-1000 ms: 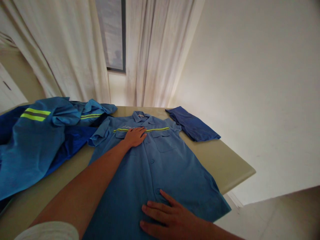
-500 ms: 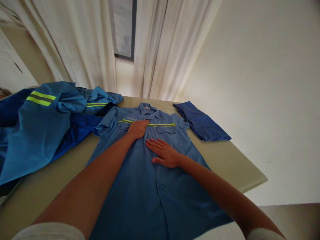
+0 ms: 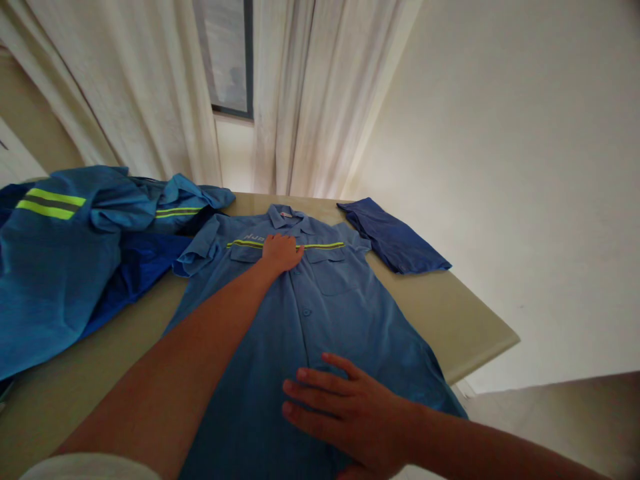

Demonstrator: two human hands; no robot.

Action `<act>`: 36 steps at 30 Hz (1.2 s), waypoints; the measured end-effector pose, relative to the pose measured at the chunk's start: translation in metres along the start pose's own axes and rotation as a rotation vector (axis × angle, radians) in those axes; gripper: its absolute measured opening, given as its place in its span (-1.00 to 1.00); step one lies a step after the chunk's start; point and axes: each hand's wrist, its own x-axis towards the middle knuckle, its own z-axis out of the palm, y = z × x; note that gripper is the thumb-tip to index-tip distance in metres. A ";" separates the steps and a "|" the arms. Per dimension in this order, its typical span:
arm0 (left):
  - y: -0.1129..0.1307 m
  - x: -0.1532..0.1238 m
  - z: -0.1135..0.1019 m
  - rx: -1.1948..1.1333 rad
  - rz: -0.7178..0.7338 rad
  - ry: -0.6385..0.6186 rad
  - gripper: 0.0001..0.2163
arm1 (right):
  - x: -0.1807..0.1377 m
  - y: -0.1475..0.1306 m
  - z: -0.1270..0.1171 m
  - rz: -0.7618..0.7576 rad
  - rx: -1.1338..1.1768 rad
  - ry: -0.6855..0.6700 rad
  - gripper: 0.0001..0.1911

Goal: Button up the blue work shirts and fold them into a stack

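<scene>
so there's a tan table with a heap of blue clothes on the left. shirt is in the middle, laid out front up, with 1 folded dark cloth off to its right. left hand is curled on the chest, can't tell if it's pinching fabric. right hand is spread over the lower front, can't tell if it's touching. 1 button shows between them.

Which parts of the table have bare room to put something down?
Bare table shows at right, between the spread shirt, the folded dark blue garment and the table's corner. A strip lies at left, between the clothes pile and the left forearm. Crowded: far left and shirt-covered middle.
</scene>
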 end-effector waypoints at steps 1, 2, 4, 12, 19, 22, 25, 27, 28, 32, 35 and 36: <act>0.003 0.000 0.003 -0.003 0.003 0.018 -0.50 | 0.005 0.001 -0.001 -0.014 0.011 -0.001 -0.31; 0.004 -0.001 0.007 -0.011 0.009 0.037 -0.48 | 0.009 0.002 -0.003 -0.037 0.023 -0.005 -0.32; 0.004 -0.004 0.015 -0.038 0.009 0.055 -0.47 | 0.017 0.007 -0.007 -0.084 0.038 -0.003 -0.32; 0.003 -0.009 0.018 -0.060 -0.092 0.056 -0.47 | 0.047 0.027 -0.001 -0.142 -0.081 0.064 -0.19; 0.002 0.000 0.006 0.053 -0.031 0.068 -0.62 | 0.077 0.117 -0.025 -0.110 -0.253 0.241 -0.48; -0.011 0.020 -0.003 0.063 -0.006 0.031 -0.66 | 0.096 0.186 -0.063 0.256 -0.320 0.395 -0.66; -0.031 0.048 -0.006 0.051 -0.053 0.089 -0.63 | 0.119 0.260 -0.094 0.393 -0.321 0.432 -0.60; -0.048 0.066 -0.004 0.067 -0.023 0.125 -0.59 | 0.133 0.305 -0.110 0.419 -0.310 0.421 -0.49; -0.057 0.074 -0.002 0.071 0.013 0.127 -0.58 | 0.139 0.324 -0.116 0.427 -0.307 0.405 -0.46; -0.090 0.094 0.015 0.034 0.133 0.123 -0.53 | 0.160 0.378 -0.138 0.414 -0.301 0.250 -0.49; -0.104 0.100 0.027 -0.006 0.063 0.177 -0.51 | 0.171 0.401 -0.151 0.428 -0.297 0.158 -0.66; -0.106 0.100 0.029 -0.023 0.016 0.196 -0.53 | 0.174 0.407 -0.154 0.445 -0.285 0.163 -0.71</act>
